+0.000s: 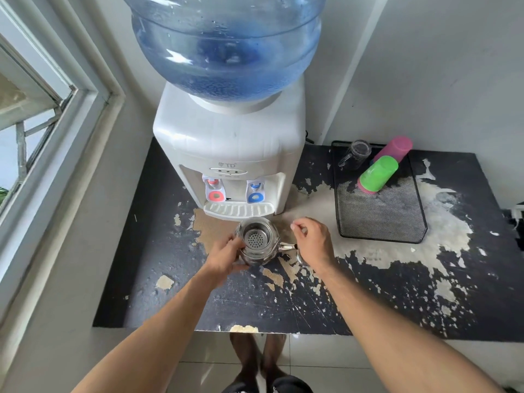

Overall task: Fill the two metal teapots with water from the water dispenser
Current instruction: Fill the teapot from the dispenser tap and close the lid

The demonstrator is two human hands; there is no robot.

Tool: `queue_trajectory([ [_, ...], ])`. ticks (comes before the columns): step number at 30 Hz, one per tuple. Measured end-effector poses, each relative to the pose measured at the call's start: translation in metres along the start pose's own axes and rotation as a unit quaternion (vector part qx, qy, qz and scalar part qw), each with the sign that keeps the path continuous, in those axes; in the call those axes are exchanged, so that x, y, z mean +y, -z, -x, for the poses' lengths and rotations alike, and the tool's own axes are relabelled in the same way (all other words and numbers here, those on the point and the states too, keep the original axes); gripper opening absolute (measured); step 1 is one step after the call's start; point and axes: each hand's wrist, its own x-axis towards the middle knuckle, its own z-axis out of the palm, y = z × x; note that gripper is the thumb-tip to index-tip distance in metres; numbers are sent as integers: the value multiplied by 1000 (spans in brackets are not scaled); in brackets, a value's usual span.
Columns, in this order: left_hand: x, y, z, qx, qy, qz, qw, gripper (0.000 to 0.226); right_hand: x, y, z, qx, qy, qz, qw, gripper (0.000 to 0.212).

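Observation:
One metal teapot (256,260) stands on the worn black table (158,251), just in front of the drip tray (238,209) of the white water dispenser (229,143). Its lid is off, and a perforated strainer shows inside. My left hand (225,255) grips the pot's left side. My right hand (313,241) is closed around the curved handle on the pot's right. The dispenser has a red tap (214,191) on the left and a blue tap (256,192) on the right, both above and behind the pot. A second teapot is not in view.
A large blue water bottle (226,43) tops the dispenser. To the right lies a black mesh tray (382,219) with a green cup (378,173), a pink cup (395,147) and a small glass mug (355,154). A window frame (56,131) runs along the left.

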Motion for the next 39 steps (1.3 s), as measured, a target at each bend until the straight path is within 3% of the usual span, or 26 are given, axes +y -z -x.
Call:
queue_trajectory([
  [4, -12, -3, 5, 4, -2, -12, 1000, 27, 27, 0, 16, -59, -36, 52, 996, 5],
  [8, -20, -1, 6, 5, 6, -18, 1000, 37, 42, 0, 30, -109, -85, 95, 986, 19],
  [14, -25, 0, 8, 0, 7, -24, 1000, 33, 49, -7, 33, -113, -96, 120, 982, 23],
  [19, -24, -1, 10, -6, 14, -12, 1000, 38, 49, -6, 26, -106, -98, 115, 983, 20],
  [25, -18, 0, 13, -30, 27, -35, 999, 35, 26, 6, 6, -44, -78, 63, 994, 23],
  [29, -10, 3, 17, -43, 13, -123, 991, 55, -1, 11, -4, -96, -54, -18, 994, 29],
  [34, -5, 7, 25, -36, -70, -283, 956, 111, -25, 4, 0, -216, 12, -45, 975, 27],
  [36, -3, 8, 26, -20, -116, -334, 935, 118, -28, -1, 5, -232, 51, 2, 971, 25],
  [39, 0, 8, 26, 26, -201, -435, 877, 117, -32, -6, 10, -238, 101, 54, 965, 26],
])
